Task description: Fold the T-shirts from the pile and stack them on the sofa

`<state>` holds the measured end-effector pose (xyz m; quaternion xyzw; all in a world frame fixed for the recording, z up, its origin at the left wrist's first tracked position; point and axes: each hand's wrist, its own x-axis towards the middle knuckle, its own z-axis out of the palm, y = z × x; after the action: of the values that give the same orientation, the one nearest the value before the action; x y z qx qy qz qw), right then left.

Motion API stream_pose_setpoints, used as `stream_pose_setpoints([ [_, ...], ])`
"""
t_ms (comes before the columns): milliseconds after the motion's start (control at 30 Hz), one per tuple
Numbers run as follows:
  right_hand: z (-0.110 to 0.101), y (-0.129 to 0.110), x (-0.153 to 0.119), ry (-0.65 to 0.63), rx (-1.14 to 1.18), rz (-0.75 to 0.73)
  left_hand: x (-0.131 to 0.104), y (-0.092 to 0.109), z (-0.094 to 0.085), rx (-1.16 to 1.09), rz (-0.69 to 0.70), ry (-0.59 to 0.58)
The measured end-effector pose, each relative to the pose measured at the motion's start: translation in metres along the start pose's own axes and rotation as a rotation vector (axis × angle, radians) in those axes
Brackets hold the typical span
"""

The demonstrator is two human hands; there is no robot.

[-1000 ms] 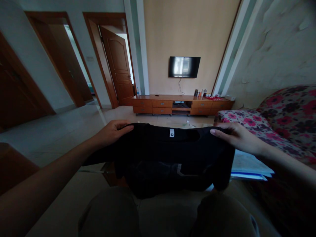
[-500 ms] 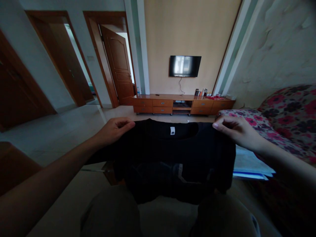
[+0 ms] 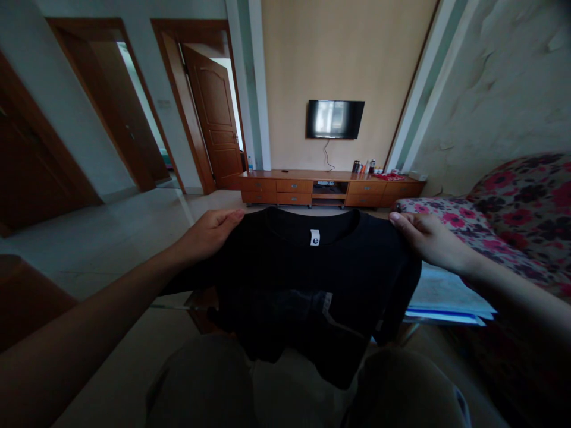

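A black T-shirt point(image 3: 298, 267) hangs spread between my two hands, above my knees. Its neckline faces away from me, with a small white label point(image 3: 314, 238) inside the collar and a grey-white print lower on the front. My left hand point(image 3: 214, 233) pinches the left shoulder of the shirt between thumb and fingers. At the opposite shoulder, my right hand point(image 3: 423, 235) is closed on the fabric in the same way. The shirt's lower hem hangs loose and uneven between my knees point(image 3: 200, 380).
Right of the shirt lies a pile of pale blue folded or flat items point(image 3: 455, 297). Beyond it stands a flowered sofa point(image 3: 521, 208). A low wooden TV cabinet point(image 3: 294, 185) lines the far wall beneath a television point(image 3: 334, 119). A brown wooden piece point(image 3: 27, 303) stands at the left.
The shirt's collar has been pulled tauter and straighter. Its lower part has swung, with the hem now hanging lower right of the middle. My hands have moved slightly apart.
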<state>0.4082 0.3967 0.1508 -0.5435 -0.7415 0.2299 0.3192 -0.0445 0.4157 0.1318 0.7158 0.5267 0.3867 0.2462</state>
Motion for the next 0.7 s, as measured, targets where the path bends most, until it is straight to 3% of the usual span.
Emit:
stream_pose_setpoints([
  [100, 0.001, 0.002, 0.003, 0.024, 0.0, 0.01, 0.001, -0.005, -0.006, 0.006, -0.025, -0.063],
  [200, -0.003, 0.005, 0.004, -0.057, 0.096, 0.016, 0.003, -0.008, -0.016, 0.007, -0.006, -0.235],
  [333, -0.015, 0.009, 0.002, -0.359, 0.082, -0.01, 0.003, -0.008, -0.033, 0.082, 0.021, -0.527],
  [400, -0.022, 0.014, 0.002, -0.516, -0.036, 0.006, 0.004, -0.01, -0.038, 0.16, 0.023, -0.584],
  [467, -0.028, 0.025, 0.004, -0.575, -0.177, 0.029, 0.004, -0.016, -0.041, 0.246, 0.037, -0.58],
  [567, -0.033, 0.043, 0.009, -0.548, -0.281, 0.053, 0.008, -0.029, -0.042, 0.369, 0.085, -0.5],
  [700, -0.038, 0.06, 0.014, -0.394, -0.394, 0.013, 0.016, -0.047, -0.041, 0.508, 0.217, -0.186],
])
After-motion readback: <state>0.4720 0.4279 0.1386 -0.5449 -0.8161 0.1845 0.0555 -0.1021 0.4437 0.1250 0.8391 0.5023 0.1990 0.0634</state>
